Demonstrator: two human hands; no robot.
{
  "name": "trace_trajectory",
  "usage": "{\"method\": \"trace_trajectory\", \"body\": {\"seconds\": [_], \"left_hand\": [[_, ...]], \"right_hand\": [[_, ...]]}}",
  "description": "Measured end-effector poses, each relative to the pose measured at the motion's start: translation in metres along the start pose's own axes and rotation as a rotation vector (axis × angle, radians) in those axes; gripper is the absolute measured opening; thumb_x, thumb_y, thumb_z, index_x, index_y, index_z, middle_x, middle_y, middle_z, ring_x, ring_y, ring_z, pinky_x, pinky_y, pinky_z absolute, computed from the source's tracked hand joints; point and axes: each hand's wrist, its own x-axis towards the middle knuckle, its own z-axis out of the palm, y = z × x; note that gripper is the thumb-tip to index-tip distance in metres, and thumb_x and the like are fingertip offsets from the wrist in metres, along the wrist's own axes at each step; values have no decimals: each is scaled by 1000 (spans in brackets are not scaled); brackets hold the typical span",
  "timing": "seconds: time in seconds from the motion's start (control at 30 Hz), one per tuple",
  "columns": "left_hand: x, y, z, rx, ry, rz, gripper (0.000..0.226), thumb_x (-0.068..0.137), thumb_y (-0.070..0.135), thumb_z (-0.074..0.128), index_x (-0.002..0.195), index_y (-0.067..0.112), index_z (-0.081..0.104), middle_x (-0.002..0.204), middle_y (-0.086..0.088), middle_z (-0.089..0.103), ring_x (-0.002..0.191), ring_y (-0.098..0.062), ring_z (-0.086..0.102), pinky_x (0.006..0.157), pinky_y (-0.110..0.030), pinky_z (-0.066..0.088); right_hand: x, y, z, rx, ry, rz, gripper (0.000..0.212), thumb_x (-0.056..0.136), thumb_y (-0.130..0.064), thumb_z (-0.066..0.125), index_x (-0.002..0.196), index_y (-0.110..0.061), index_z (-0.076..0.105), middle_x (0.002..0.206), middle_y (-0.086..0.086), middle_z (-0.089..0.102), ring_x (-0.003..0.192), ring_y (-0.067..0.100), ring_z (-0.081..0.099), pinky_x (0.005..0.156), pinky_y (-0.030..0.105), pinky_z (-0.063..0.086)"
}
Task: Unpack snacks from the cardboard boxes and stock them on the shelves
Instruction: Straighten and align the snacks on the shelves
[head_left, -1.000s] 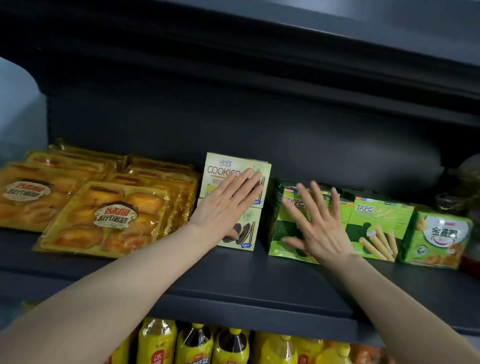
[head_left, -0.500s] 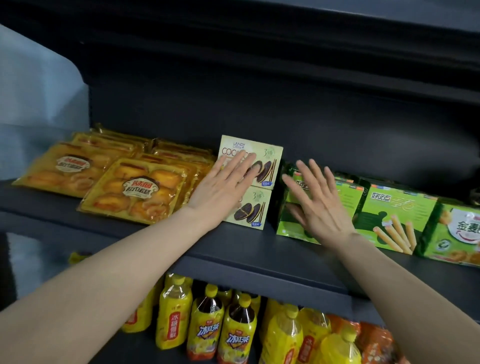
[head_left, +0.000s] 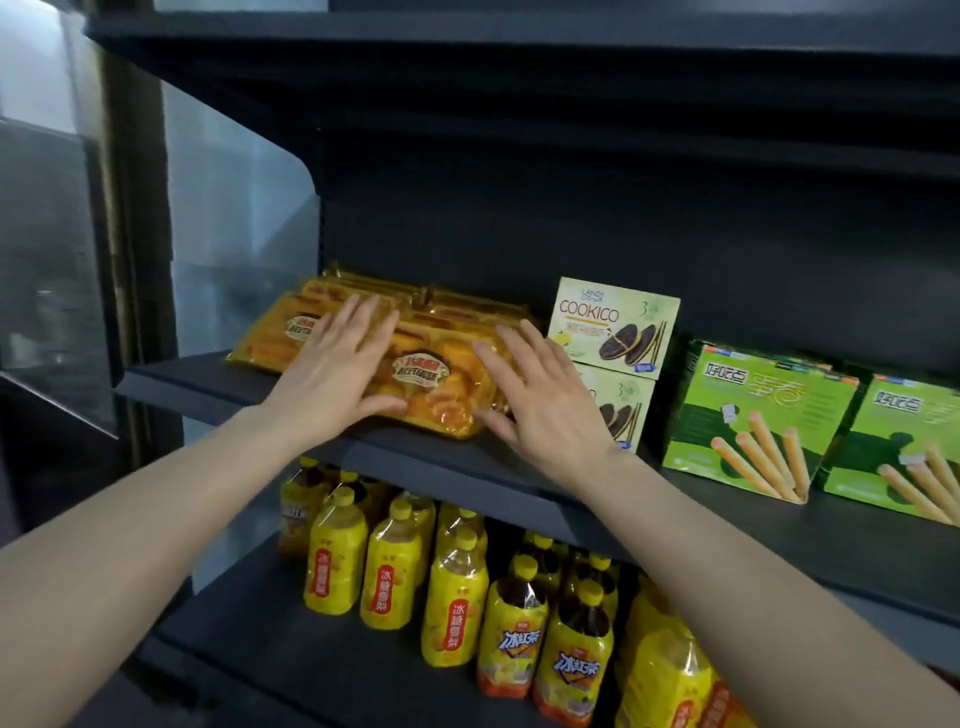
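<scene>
I see two hands, both flat with fingers straight and spread. My left hand (head_left: 332, 374) lies on the yellow pastry packs (head_left: 431, 379); my right hand (head_left: 540, 400) presses the right end of the front pack, thumb down at its front edge. Neither hand curls round anything.

Count, as far as visible: at least two pastry packs in the front row, with more stacked behind my fingers; the exact number cannot be told. Two Cookico boxes (head_left: 615, 325) stand stacked just right of my right hand, the lower one partly hidden behind it. Two green wafer-roll boxes (head_left: 758, 415) sit further right, apart from the stack.

The pastry packs are clear yellow wrappers showing golden pieces, each with a round dark label bearing red and white characters. They lie tilted on the dark shelf (head_left: 415, 457), directly under both palms.

Below my wrists, the lower shelf holds yellow-capped bottles (head_left: 452, 613): several of pale yellow drink and several of dark tea.
</scene>
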Motion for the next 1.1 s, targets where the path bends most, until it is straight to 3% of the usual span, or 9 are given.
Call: {"method": "trace_trajectory", "body": {"seconds": [0.1,0.27,0.4,0.53,0.67,0.97,1.1], "left_hand": [[0,-29,7,8,-83,23,109,77,77,33,157,17,-11,163,-12,-16,150,-25,-18,120,-40,-7],[17,-60,26,-25,-180,153,108,70,84,10,155,23,-18,160,-6,-26,146,-21,-26,122,-42,-7],[37,-68,45,-70,-241,278,98,84,78,24,154,26,-20,161,-2,-25,147,-20,-26,124,-44,-3],[53,-65,60,-145,-279,373,95,92,69,37,155,26,-20,160,0,-29,147,-18,-27,122,-39,-6],[65,-55,71,-134,-242,425,98,93,65,43,154,23,-22,156,-5,-36,145,-23,-30,121,-42,-9],[95,-35,84,-62,-98,351,127,82,65,62,146,16,-36,154,-16,-39,143,-33,-34,121,-55,-6],[105,-35,95,-60,-37,348,130,80,66,64,146,16,-37,153,-17,-41,142,-35,-35,121,-55,-6]], "right_hand": [[19,-25,10,-15,-45,14,72,98,-61,41,158,-25,25,165,10,19,153,35,8,124,52,13],[42,-53,25,-99,-175,140,75,95,-70,28,159,-35,11,168,5,-3,153,36,-11,122,58,2],[47,-63,32,-112,-329,286,74,96,-70,27,158,-40,0,167,3,-15,151,33,-20,122,57,-5],[47,-69,30,-76,-426,435,77,98,-65,34,159,-36,-4,167,4,-11,152,30,-17,123,51,-2],[53,-67,30,-100,-483,464,82,99,-59,40,159,-30,-8,167,6,-15,152,28,-16,124,43,0],[79,-55,60,-233,-444,475,98,96,-54,54,157,-26,-18,165,17,-18,152,35,-15,125,44,6],[80,-47,70,-271,-371,460,104,92,-53,62,157,-26,-15,165,19,-7,153,38,-2,123,44,15]]}}
